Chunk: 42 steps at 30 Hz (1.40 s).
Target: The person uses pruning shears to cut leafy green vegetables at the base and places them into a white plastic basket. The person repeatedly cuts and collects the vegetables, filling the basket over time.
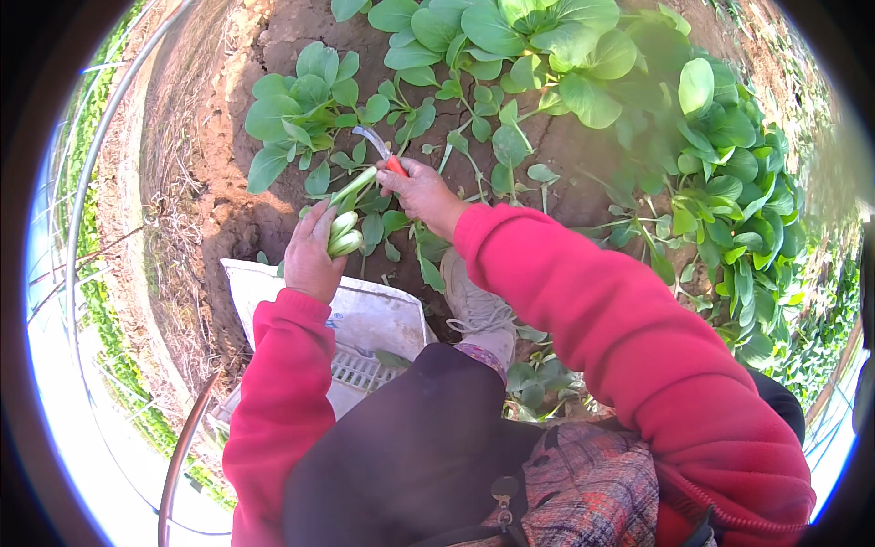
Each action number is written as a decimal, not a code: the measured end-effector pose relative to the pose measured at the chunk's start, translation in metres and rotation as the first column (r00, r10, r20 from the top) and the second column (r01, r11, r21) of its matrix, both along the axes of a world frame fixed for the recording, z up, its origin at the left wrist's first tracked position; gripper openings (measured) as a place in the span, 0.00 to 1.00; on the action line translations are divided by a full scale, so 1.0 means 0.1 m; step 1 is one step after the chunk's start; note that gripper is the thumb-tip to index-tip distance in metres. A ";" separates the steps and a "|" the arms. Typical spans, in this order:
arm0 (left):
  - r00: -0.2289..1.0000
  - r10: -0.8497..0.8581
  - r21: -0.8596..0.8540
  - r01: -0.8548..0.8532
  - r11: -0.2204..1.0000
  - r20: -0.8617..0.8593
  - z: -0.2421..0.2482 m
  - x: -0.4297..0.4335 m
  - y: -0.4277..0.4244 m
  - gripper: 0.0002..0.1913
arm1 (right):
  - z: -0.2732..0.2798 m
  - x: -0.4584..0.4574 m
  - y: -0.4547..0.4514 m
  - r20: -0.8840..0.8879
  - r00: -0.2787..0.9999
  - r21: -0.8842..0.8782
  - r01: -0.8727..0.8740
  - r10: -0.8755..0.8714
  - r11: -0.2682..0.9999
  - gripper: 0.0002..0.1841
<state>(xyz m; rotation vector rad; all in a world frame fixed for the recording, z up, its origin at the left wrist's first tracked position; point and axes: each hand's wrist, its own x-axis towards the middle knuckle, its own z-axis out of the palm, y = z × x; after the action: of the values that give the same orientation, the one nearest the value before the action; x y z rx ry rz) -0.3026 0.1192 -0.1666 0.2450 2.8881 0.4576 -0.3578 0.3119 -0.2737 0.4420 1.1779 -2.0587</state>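
My left hand (313, 251) is closed around several cut pak choi heads (346, 241), their pale stem bases pointing right and their leaves mostly hidden below. My right hand (425, 197) grips a small harvesting knife (374, 141) by its orange handle; its curved metal blade points up and left, away from me. A pale green stem (355, 186) runs from the left-hand bunch to the fingertips of the right, and whether those fingers pinch it I cannot tell. Just beyond the blade grows a leafy pak choi plant (294, 113), rooted in brown soil.
Beneath my left forearm stands a white plastic crate (383, 311) with a slatted part and a loose leaf. My shoe (475, 301) is beside it. More pak choi (506, 34) grows ahead, with a dense clump (745, 198) at right. A curved metal pipe (82, 178) arches at left.
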 end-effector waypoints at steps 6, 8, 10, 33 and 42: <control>0.996 -0.092 -0.102 0.090 0.991 -0.014 0.14 -0.05 0.12 0.21 | 0.04 -0.10 -0.01 -0.029 0.995 0.010 -0.091 0.092 0.996 0.11; 0.989 -0.059 -0.151 0.038 0.988 -0.136 0.19 -0.11 0.13 0.21 | 0.08 -0.09 0.01 -0.091 0.981 0.160 -0.153 0.169 0.975 0.11; 0.980 0.014 -0.040 -0.023 0.999 -0.197 0.19 -0.18 0.15 0.21 | 0.16 -0.07 0.02 -0.024 0.990 -0.071 -0.139 0.138 0.988 0.10; 0.888 -0.460 -0.486 0.410 0.772 0.017 -0.18 -1.06 -0.42 0.09 | -0.57 -0.44 -0.68 -0.441 0.849 0.570 0.016 0.289 0.821 0.17; 0.955 -0.255 -0.634 0.292 0.716 0.153 -0.12 -1.17 -0.39 0.08 | -0.57 -0.38 -0.77 -0.456 0.863 0.583 0.105 0.217 0.806 0.18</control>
<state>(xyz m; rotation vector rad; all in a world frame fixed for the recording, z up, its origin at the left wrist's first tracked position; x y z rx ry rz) -0.4194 0.0802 -0.1783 0.5142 2.6791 -0.5924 -0.3962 0.2345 -0.3305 0.1299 2.1549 -1.7549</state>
